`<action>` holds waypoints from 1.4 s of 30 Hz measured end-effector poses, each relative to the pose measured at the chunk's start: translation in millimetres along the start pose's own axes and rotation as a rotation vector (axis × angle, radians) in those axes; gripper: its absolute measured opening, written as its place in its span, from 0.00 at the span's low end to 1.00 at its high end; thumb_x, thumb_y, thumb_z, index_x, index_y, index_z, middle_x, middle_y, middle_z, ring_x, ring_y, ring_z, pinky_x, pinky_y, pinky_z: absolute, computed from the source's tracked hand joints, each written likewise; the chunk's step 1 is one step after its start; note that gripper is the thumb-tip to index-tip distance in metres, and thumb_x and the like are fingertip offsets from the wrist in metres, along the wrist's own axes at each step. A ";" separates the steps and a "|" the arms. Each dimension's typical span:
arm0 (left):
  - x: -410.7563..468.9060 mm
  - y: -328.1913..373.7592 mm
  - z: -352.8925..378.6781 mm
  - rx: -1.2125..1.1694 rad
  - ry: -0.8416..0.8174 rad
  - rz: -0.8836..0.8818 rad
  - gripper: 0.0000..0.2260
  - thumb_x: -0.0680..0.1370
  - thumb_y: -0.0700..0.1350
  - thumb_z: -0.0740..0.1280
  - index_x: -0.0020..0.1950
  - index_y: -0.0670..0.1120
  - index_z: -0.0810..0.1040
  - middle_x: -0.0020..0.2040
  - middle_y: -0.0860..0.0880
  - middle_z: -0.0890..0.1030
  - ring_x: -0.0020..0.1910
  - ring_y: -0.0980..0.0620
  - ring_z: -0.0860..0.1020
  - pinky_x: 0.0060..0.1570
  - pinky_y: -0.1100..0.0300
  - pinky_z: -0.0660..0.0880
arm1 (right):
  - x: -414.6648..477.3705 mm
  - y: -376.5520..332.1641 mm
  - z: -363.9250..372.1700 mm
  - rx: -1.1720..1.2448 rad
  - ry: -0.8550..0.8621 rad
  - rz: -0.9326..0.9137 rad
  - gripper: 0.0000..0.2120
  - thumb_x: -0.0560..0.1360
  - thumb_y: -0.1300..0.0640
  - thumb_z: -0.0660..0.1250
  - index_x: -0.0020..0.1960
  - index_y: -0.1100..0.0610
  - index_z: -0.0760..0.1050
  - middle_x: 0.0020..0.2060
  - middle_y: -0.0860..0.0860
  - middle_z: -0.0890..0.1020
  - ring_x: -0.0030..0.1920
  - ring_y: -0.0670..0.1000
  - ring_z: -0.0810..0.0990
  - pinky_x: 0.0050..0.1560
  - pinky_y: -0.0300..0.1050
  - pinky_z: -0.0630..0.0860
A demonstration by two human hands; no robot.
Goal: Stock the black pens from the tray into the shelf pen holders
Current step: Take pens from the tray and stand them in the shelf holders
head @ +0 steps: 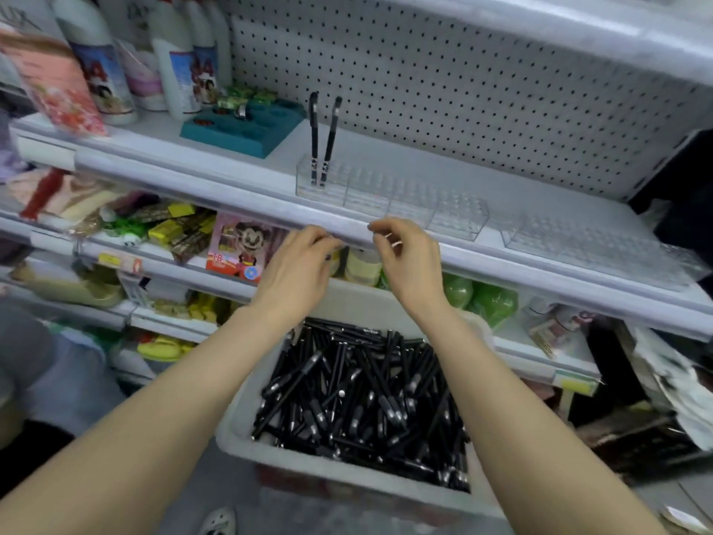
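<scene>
Black pens in tray beneath hands

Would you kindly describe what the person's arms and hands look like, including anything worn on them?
The left forearm and right forearm are bare, with no sleeve in view. The left hand and right hand wear no gloves, and no watch or bracelet shows at either wrist.

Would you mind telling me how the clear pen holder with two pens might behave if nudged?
The clear pen holder looks like thin-walled plastic and is nearly empty, so it is probably light and apt to slide on the smooth shelf. Its two black pens stand tall and lean slightly, so a hard nudge might tip it.
</scene>
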State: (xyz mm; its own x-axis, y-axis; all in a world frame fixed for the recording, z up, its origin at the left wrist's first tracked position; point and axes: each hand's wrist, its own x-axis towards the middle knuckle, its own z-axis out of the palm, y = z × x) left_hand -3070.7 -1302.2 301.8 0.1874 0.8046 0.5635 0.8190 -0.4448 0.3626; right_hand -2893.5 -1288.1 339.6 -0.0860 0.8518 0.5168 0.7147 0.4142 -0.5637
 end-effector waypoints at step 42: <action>-28.1 29.7 -4.2 -0.096 -0.167 -0.154 0.07 0.81 0.45 0.62 0.53 0.46 0.78 0.47 0.48 0.79 0.49 0.48 0.76 0.43 0.56 0.68 | -43.2 22.7 19.2 -0.245 -0.061 -0.383 0.08 0.72 0.64 0.70 0.51 0.60 0.81 0.50 0.55 0.76 0.50 0.55 0.73 0.48 0.47 0.72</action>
State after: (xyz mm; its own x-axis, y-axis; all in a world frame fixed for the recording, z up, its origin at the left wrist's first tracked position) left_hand -3053.9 -1339.7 299.8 0.1579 0.9162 0.3683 0.7911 -0.3406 0.5081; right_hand -2887.0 -1309.4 292.1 -0.4117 0.6722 0.6153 0.7658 0.6212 -0.1663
